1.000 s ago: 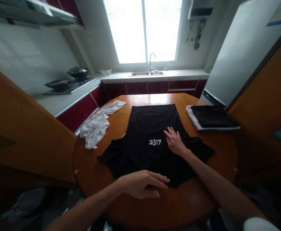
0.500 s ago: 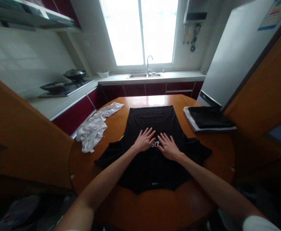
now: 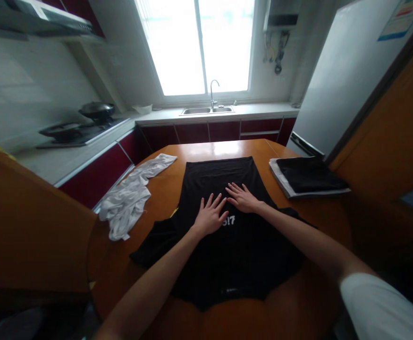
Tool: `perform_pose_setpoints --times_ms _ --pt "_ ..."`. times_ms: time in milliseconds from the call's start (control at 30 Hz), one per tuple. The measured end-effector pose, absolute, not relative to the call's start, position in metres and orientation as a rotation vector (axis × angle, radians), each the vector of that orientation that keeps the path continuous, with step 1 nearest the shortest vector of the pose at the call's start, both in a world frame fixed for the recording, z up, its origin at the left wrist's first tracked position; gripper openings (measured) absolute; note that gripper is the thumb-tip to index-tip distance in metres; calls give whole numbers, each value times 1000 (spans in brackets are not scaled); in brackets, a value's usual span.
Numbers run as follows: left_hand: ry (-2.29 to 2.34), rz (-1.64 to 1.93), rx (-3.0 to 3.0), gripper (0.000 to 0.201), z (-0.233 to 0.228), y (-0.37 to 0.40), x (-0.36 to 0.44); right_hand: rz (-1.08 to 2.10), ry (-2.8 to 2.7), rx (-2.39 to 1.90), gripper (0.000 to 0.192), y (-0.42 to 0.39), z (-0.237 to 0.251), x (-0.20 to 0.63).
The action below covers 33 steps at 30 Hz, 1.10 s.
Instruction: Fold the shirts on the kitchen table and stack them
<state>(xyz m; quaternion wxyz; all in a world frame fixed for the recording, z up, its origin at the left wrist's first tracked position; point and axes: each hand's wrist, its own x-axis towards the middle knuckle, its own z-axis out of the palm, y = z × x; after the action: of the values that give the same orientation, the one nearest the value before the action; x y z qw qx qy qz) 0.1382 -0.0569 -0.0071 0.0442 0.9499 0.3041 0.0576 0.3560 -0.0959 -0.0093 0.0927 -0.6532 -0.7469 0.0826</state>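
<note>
A black T-shirt (image 3: 248, 255) lies spread flat, its hem toward the window and its collar toward me. White print shows near its middle, partly covered by my fingers. My left hand (image 3: 209, 217) rests palm down on the cloth just left of the print, fingers spread. Farther up the shirt, my right hand (image 3: 242, 198) also lies flat with its fingers stretched out, above the print. Neither hand grips the fabric.
The shirt lies on an oval wooden table (image 3: 172, 184). A crumpled white garment (image 3: 128, 203) is at the table's left side. Folded black and white clothes (image 3: 307, 174) sit at the right. Behind are a counter with a sink (image 3: 197, 111) and a stove (image 3: 86, 132).
My right hand has slid forward over the shirt, uncovering more of the white print. My left hand stays flat near the print. The camera view has shifted slightly.
</note>
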Motion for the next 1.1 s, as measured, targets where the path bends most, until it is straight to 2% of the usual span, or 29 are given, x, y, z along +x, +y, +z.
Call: perform_pose_setpoints --times_ms 333,433,567,733,867,1100 --pt "943 154 2850 62 -3 -60 136 272 -1822 -2428 74 -11 -6 482" --pt "932 115 2818 64 -1 -61 133 177 -1684 -2518 71 4 -6 489" --pt "946 82 2776 67 10 -46 146 29 -1699 -2409 65 14 -7 465" --pt "876 155 2834 60 15 5 209 95 -1750 -2335 63 22 -10 436" --pt "978 88 2815 63 4 60 240 159 -1738 -2387 65 23 -17 433" --pt "1386 -15 2649 73 4 164 171 191 -1730 -2401 70 22 -23 440"
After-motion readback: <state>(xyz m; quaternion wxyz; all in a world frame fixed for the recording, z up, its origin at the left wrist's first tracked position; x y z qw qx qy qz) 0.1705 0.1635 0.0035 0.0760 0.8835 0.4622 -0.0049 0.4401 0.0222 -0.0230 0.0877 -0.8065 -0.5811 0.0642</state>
